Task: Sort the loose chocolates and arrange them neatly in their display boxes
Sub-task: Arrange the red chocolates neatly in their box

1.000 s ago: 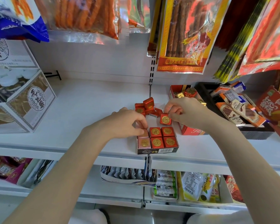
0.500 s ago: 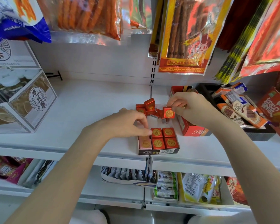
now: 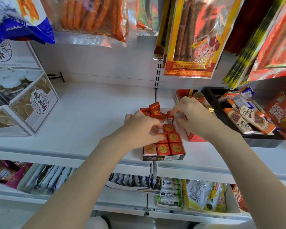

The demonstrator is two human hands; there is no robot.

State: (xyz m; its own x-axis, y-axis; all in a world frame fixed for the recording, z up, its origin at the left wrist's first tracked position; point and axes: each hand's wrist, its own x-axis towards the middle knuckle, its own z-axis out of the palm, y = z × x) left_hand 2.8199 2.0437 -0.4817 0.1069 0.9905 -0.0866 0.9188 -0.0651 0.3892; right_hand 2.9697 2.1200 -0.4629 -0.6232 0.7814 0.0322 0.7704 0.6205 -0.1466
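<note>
- Pressing a red chocolate (image 3: 162, 138) into the dark display box (image 3: 163, 157) at the shelf (image 3: 89, 113) front, the left hand (image 3: 142, 128) has its fingers together on it
- The right hand (image 3: 191, 116) pinches another red chocolate (image 3: 170, 117) just behind the box
- Risk: a hard push could nudge the box off the shelf lip
- The loose pile (image 3: 153, 110) behind crowds the hands; open shelf lies to the left
</note>
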